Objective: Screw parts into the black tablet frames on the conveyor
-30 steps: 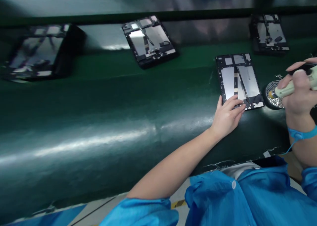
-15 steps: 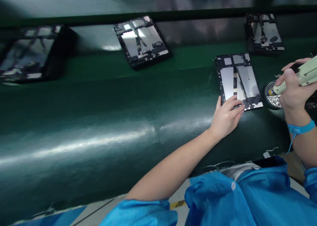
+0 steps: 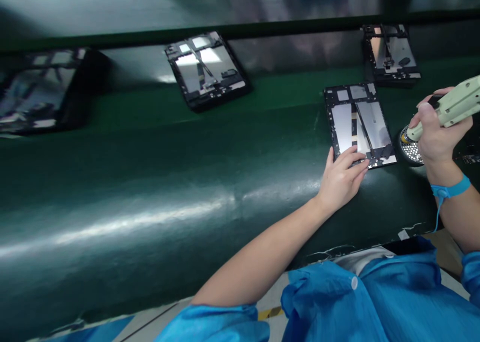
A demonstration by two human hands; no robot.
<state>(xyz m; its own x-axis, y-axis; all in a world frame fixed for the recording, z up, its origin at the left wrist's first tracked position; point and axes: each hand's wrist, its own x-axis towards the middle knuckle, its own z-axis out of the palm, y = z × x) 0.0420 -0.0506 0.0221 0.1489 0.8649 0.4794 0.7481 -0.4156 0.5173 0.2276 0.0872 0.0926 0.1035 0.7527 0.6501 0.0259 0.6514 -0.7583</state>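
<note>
In the head view, an opened tablet [image 3: 377, 120] lies on the green surface, its metal plates, flat cable and boards showing. My left hand [image 3: 343, 177] rests on its lower left part, thumb by the left edge and fingers spread over the bottom, covering that corner. My right hand [image 3: 437, 137] is wrapped round a pale green electric screwdriver [image 3: 459, 104]. The screwdriver's tip points down at a round perforated metal dish [image 3: 409, 151], just right of the tablet. My right hand partly hides the dish, and I cannot make out the bit.
More opened tablets lie along the back: one at far left [image 3: 35, 94], one at centre [image 3: 208, 69] and one at right [image 3: 393, 54]. The far-left and right ones look stacked. A blue wrist strap [image 3: 452, 188] with a cord is on my right wrist.
The tablets along the back have shifted a little to the left. My right hand and the screwdriver have also moved slightly left. My left hand stays on the tablet.
</note>
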